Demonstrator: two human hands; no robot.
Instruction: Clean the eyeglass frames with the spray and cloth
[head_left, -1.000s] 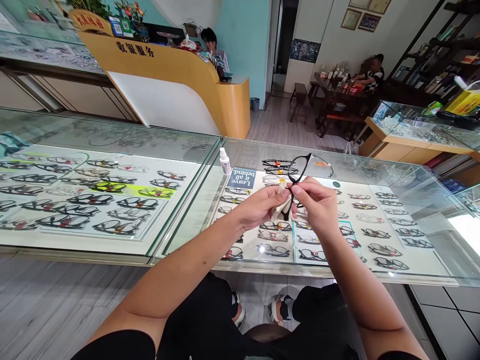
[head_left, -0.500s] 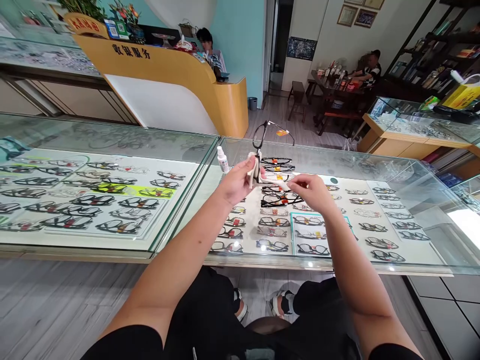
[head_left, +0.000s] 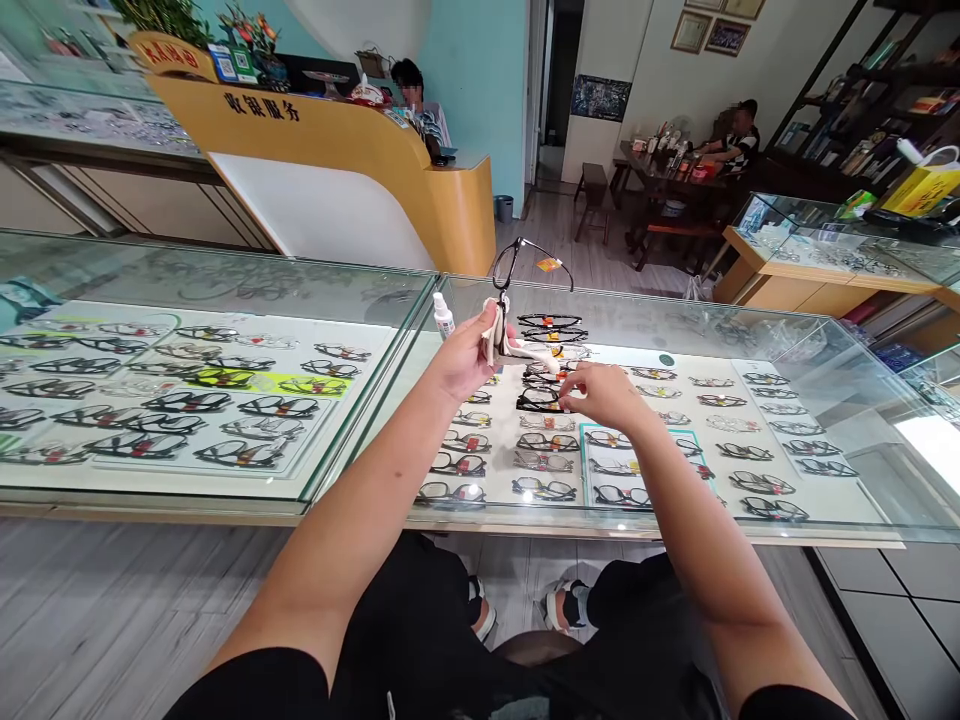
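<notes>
My left hand (head_left: 472, 352) is closed around a pair of black-framed eyeglasses (head_left: 504, 268) and a white cleaning cloth (head_left: 531, 353). One rim and a temple with an orange tag stick up above the fingers; the cloth covers the lower part of the frame. A loose end of cloth hangs to the right. My right hand (head_left: 604, 395) is just below and right of that end, fingers bent and slightly apart, apparently holding nothing. Beside my left hand a small white spray bottle (head_left: 443, 315) stands on the glass counter (head_left: 405, 300). Several black eyeglasses (head_left: 551, 322) are stacked behind and below the hands.
Rows of eyeglasses (head_left: 544, 489) lie inside the display case under the glass. A second case (head_left: 225, 262) adjoins on the left. Across the aisle stands a yellow cashier desk (head_left: 457, 210) with a person behind it. Another person sits at a dark table (head_left: 660, 172) at the back right.
My left hand has shifted slightly left with the eyeglasses and cloth. My right hand has come off the loose cloth end and moved left and down.
</notes>
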